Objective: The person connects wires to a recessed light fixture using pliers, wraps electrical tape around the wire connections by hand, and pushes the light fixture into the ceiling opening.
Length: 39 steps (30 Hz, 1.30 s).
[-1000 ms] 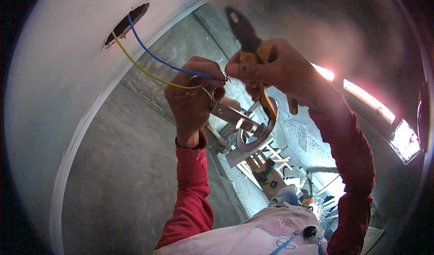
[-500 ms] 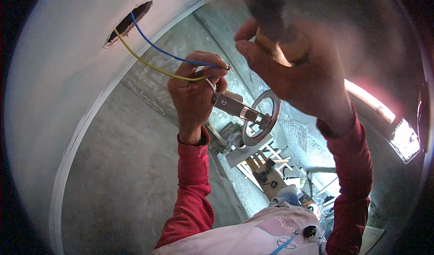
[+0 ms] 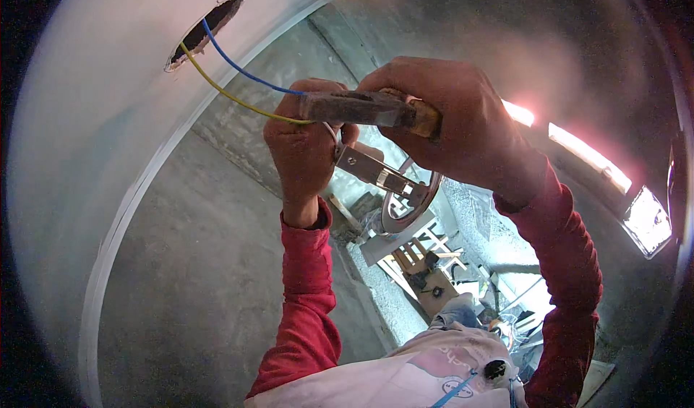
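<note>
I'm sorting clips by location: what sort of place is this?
Probably a room under construction or renovation: a blue wire and yellow wire leave a rough hole in a white surface beside a bare grey wall.

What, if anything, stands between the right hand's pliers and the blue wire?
Nothing visible: the pliers in the right hand overlap the blue wire, in front of the left hand. Their head hides the wire's end, so contact is unclear.

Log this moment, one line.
left grip: blue wire, yellow wire; right grip: pliers; pliers: hiding blue wire's end; ring fixture: below pliers in view
</note>
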Each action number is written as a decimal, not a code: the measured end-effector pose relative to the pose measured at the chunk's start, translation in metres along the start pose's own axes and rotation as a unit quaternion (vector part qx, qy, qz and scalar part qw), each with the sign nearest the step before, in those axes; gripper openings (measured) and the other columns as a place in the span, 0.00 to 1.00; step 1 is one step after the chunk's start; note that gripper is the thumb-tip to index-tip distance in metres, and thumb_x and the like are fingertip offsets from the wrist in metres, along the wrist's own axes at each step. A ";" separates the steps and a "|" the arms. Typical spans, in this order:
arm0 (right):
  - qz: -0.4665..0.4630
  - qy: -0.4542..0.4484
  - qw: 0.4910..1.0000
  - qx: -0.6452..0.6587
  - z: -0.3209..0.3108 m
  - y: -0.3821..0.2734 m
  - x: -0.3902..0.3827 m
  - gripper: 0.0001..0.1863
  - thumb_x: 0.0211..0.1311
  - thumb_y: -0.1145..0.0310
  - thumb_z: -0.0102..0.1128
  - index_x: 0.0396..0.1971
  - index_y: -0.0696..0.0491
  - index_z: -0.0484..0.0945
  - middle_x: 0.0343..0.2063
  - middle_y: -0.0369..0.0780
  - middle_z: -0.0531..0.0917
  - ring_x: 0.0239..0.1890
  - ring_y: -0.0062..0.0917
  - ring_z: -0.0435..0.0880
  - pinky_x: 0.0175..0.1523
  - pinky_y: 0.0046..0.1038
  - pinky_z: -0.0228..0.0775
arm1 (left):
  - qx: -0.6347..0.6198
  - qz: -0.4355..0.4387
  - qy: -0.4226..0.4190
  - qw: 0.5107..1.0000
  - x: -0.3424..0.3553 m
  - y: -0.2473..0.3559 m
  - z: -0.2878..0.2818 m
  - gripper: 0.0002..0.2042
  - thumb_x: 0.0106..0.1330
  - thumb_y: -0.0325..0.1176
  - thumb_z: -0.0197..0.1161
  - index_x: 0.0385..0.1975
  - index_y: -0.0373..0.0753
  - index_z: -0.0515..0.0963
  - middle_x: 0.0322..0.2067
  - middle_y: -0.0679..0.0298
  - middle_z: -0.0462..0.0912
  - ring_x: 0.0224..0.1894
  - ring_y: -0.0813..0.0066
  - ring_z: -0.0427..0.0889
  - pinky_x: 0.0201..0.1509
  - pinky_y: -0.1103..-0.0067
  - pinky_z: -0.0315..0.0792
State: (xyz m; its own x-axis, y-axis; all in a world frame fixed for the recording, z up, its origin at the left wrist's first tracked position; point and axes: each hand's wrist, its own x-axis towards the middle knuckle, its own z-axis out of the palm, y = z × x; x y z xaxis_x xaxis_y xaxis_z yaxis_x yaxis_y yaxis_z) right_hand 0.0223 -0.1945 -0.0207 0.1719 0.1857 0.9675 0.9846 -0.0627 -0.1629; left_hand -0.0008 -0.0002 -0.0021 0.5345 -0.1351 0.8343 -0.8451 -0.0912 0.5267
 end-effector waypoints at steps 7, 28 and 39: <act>0.048 -0.062 0.996 0.052 -0.002 0.006 0.010 0.08 0.55 0.64 0.63 0.29 0.53 0.78 0.19 0.44 0.78 0.24 0.39 0.79 0.30 0.36 0.70 | 0.085 -0.042 -0.030 0.995 -0.001 0.011 -0.004 0.05 0.62 0.23 0.65 0.35 0.32 0.76 0.26 0.65 0.80 0.21 0.86 0.75 0.21 0.87 0.68; 0.354 -0.177 0.776 0.491 -0.005 0.011 0.005 0.18 0.61 0.60 0.66 0.37 0.61 0.79 0.21 0.35 0.76 0.22 0.18 0.74 0.31 0.23 0.70 | 0.078 -0.042 -0.096 0.991 0.003 0.027 -0.003 0.06 0.62 0.26 0.67 0.35 0.32 0.80 0.23 0.68 0.80 0.20 0.90 0.73 0.21 0.89 0.63; 0.281 -0.112 0.932 0.201 0.000 0.011 0.001 0.22 0.50 0.51 0.71 0.29 0.57 0.83 0.16 0.36 0.80 0.14 0.19 0.76 0.19 0.29 0.68 | 0.131 -0.093 -0.053 0.986 0.014 0.030 0.001 0.07 0.62 0.31 0.69 0.33 0.35 0.80 0.21 0.71 0.79 0.21 0.91 0.72 0.22 0.90 0.62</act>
State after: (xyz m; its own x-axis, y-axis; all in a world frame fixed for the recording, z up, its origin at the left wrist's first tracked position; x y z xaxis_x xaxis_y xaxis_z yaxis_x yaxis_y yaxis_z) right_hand 0.0334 -0.1951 -0.0214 0.6212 0.4361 0.6510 0.6621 0.1521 -0.7338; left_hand -0.0186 -0.0060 0.0245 0.6891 -0.1924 0.6986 -0.7097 -0.3743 0.5969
